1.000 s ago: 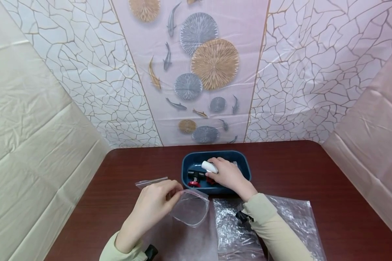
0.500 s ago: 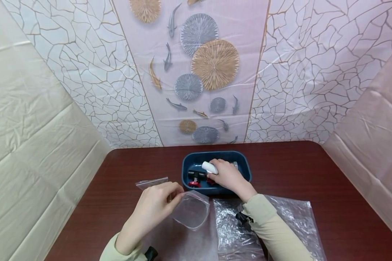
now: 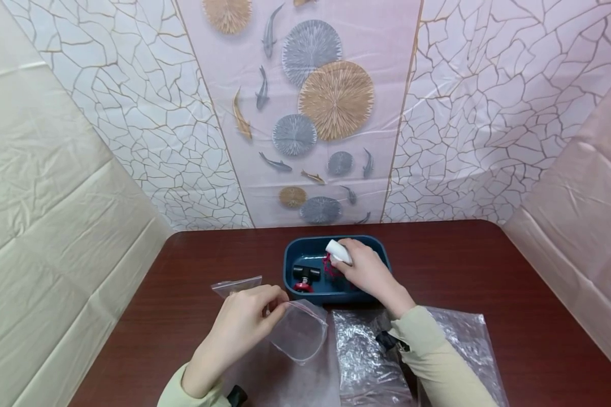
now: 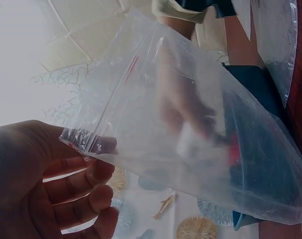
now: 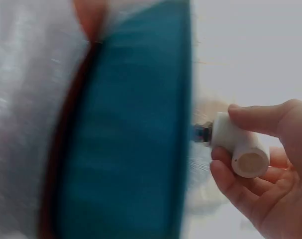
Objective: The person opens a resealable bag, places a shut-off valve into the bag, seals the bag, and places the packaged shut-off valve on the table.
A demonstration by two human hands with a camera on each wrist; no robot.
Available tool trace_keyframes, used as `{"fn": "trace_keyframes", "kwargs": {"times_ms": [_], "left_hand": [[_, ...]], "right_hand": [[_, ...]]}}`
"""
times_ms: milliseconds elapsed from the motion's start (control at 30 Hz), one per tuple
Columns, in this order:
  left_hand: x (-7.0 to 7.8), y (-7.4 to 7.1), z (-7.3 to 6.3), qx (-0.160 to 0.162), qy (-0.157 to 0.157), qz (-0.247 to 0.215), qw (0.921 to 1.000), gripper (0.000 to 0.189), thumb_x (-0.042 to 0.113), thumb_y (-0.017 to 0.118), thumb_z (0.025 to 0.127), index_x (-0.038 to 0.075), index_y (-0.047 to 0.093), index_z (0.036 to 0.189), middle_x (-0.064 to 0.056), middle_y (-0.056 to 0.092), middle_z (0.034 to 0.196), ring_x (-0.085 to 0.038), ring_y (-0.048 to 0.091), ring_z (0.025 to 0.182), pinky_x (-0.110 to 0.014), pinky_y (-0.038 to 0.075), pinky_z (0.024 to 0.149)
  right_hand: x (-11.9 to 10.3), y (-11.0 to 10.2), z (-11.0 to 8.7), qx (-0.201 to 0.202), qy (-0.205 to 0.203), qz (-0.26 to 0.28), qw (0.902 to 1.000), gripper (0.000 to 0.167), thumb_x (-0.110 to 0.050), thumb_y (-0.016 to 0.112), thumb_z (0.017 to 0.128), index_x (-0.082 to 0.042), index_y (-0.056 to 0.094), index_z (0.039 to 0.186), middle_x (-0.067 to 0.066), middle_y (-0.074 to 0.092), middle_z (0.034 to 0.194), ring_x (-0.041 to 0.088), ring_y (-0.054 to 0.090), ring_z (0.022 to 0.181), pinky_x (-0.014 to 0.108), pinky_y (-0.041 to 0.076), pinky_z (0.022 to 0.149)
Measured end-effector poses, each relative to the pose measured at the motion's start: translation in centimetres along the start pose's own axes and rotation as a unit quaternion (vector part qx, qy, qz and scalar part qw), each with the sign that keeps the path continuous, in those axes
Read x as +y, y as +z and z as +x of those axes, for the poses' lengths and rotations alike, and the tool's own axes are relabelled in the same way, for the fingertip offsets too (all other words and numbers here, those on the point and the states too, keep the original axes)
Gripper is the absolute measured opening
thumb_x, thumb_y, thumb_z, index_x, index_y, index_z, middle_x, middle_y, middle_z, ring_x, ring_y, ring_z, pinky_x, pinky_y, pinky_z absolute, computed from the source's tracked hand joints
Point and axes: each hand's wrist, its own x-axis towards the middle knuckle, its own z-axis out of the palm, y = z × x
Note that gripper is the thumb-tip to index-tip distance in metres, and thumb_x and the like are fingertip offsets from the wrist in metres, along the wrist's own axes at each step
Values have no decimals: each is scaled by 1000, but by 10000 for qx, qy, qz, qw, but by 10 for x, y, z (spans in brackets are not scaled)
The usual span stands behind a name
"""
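Observation:
My left hand (image 3: 241, 314) pinches the edge of a clear zip bag (image 3: 300, 333) between thumb and finger; its other fingers curl loosely in the left wrist view. My right hand (image 3: 370, 272) grips a white pipe-shaped valve (image 3: 338, 251) just above the blue tray (image 3: 330, 297). A red handle (image 3: 328, 264) hangs below the white body. From the right wrist, the white body (image 5: 235, 139) shows a round end and a metal stem (image 5: 203, 132). A black valve (image 3: 306, 273) with a red handle lies in the tray's left part. My right hand hides the tray's right part.
Clear plastic bags (image 3: 368, 356) lie flat on the dark red table (image 3: 208, 254) under and beside my right forearm. Another zip bag edge (image 3: 236, 284) shows behind my left hand. A patterned cloth (image 3: 310, 169) hangs behind the table.
My right hand has lifted the white valve up and to the right from the tray's floor, bringing its red handle into view. My left hand and the bag have barely moved.

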Motion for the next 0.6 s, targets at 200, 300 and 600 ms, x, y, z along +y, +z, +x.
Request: {"fn": "trace_keyframes", "kwargs": {"times_ms": [200, 300, 600], "left_hand": [[-1, 2, 0, 4, -3, -84, 10000, 12, 18, 79, 87, 26, 71, 84, 19, 54, 69, 3, 43, 58, -18, 38, 51], [-2, 3, 0, 6, 2, -82, 10000, 12, 18, 79, 87, 26, 71, 84, 19, 54, 68, 3, 43, 58, -18, 38, 51], [-3, 5, 0, 2, 52, -46, 10000, 12, 18, 80, 86, 25, 71, 84, 19, 53, 69, 2, 43, 57, -17, 37, 51]], "right_hand": [[-10, -36, -10, 848, -277, 199, 9958, 50, -23, 75, 92, -2, 57, 134, 17, 63, 122, 31, 62, 96, 50, 53, 81], [-16, -52, -19, 1196, -367, 333, 9916, 49, -21, 76, 91, -3, 58, 133, 18, 63, 122, 32, 62, 95, 51, 54, 78], [-36, -72, -42, 1509, -840, 427, 9841, 48, -18, 78, 90, -6, 59, 132, 14, 63, 119, 27, 61, 92, 47, 54, 73]]}}
